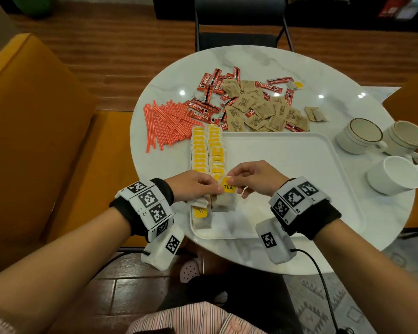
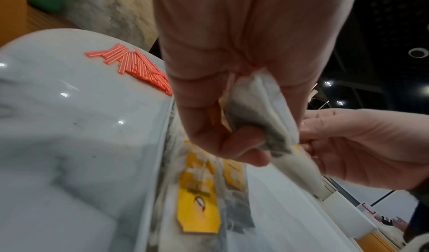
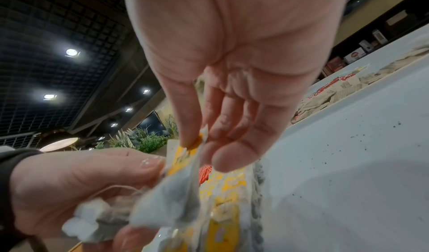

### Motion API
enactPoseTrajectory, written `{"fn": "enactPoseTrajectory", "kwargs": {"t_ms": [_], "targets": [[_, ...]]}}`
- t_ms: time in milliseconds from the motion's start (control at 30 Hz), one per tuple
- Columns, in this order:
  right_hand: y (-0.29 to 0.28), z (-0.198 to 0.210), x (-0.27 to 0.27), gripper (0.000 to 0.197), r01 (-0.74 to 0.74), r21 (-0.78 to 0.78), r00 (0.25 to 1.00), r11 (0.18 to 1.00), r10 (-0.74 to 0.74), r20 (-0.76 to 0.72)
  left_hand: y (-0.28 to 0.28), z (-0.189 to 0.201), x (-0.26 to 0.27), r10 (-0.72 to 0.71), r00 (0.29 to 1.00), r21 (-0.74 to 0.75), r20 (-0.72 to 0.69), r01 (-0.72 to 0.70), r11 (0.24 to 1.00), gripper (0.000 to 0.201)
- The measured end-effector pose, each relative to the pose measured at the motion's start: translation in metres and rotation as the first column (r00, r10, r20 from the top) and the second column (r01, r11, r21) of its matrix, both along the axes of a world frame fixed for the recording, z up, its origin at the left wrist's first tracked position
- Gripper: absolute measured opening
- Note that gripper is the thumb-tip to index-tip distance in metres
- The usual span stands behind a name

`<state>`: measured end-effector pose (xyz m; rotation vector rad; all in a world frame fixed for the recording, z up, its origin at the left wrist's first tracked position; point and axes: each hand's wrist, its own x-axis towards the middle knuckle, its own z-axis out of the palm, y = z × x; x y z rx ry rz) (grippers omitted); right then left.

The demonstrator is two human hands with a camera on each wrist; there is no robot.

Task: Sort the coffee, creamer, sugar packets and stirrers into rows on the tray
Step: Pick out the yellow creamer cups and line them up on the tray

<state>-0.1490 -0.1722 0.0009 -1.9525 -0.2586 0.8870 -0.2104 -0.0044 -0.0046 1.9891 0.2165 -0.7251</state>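
Two rows of yellow-tagged tea bags [image 1: 206, 150] run along the left side of the white tray [image 1: 299, 179]. Above the tray's near left corner, my left hand [image 1: 214, 188] grips a small bunch of tea bags [image 2: 255, 112]. My right hand [image 1: 233, 181] pinches the yellow "TEA" tag of one tea bag [image 1: 228, 189] from that bunch, thumb and fingers closed on the tag [image 3: 195, 143]. Orange stirrers [image 1: 167, 124] lie left of the tray. Red coffee sachets [image 1: 203, 109] and brown sugar packets [image 1: 258, 112] are heaped beyond its far edge.
Three white cups [image 1: 358, 136] [image 1: 408, 138] [image 1: 393, 174] stand right of the tray on the round marble table [image 1: 251, 61]. A lone tea bag [image 1: 295, 85] lies at the far side. A dark chair [image 1: 239, 39] is opposite, an orange seat [image 1: 34, 116] on the left.
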Motion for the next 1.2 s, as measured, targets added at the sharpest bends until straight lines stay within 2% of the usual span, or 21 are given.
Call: {"fn": "enactPoseTrajectory", "kwargs": {"t_ms": [167, 300, 367, 400, 467, 533, 633, 767, 933, 1067, 1200], "targets": [[-0.001, -0.008, -0.006, 0.007, -0.156, -0.137, 0.987, 0.978, 0.158, 0.004, 0.011, -0.002, -0.004, 0.124, 0.991, -0.016, 0.054, -0.123, 0.992, 0.008], [-0.001, -0.010, -0.010, 0.001, -0.307, -0.228, 0.952, 0.924, 0.300, -0.064, 0.022, -0.002, -0.005, 0.177, 0.982, 0.012, 0.067, -0.178, 0.984, 0.006], [0.000, -0.012, -0.012, 0.009, -0.357, -0.245, 0.934, 0.901, 0.343, -0.100, 0.025, -0.003, -0.006, 0.185, 0.980, 0.047, 0.074, -0.189, 0.981, 0.008], [0.001, -0.013, -0.013, 0.011, -0.361, -0.253, 0.933, 0.898, 0.348, -0.098, 0.026, -0.003, -0.006, 0.186, 0.980, 0.067, 0.077, -0.191, 0.979, 0.009], [0.004, -0.016, -0.015, 0.002, -0.326, -0.270, 0.945, 0.906, 0.319, -0.072, 0.026, -0.003, -0.007, 0.185, 0.980, 0.094, 0.072, -0.191, 0.977, 0.008], [0.007, -0.022, -0.015, 0.016, -0.252, -0.275, 0.966, 0.928, 0.260, -0.006, 0.023, -0.002, -0.008, 0.163, 0.984, 0.142, 0.077, -0.173, 0.975, 0.010], [0.010, -0.027, -0.013, 0.021, -0.141, -0.265, 0.979, 0.954, 0.174, 0.103, 0.016, 0.001, -0.008, 0.030, 0.991, 0.290, 0.132, -0.068, 0.955, 0.017], [0.013, -0.032, -0.011, 0.020, -0.067, -0.225, 0.989, 0.972, 0.094, 0.110, -0.001, 0.003, -0.006, -0.204, 0.973, 0.513, 0.105, 0.122, 0.849, 0.026], [0.013, -0.035, -0.009, 0.007, -0.048, -0.242, 0.988, 0.969, 0.081, 0.131, -0.029, 0.002, -0.003, -0.476, 0.879, 0.722, 0.028, 0.311, 0.618, 0.032], [0.012, -0.036, -0.011, 0.015, -0.016, -0.261, 0.983, 0.965, 0.063, 0.175, -0.040, -0.002, 0.000, -0.584, 0.811, 0.798, -0.010, 0.359, 0.484, 0.032], [0.015, -0.036, -0.011, 0.016, 0.004, -0.252, 0.980, 0.968, 0.047, 0.194, -0.044, -0.004, 0.000, -0.615, 0.787, 0.834, -0.039, 0.365, 0.414, 0.039]]}}
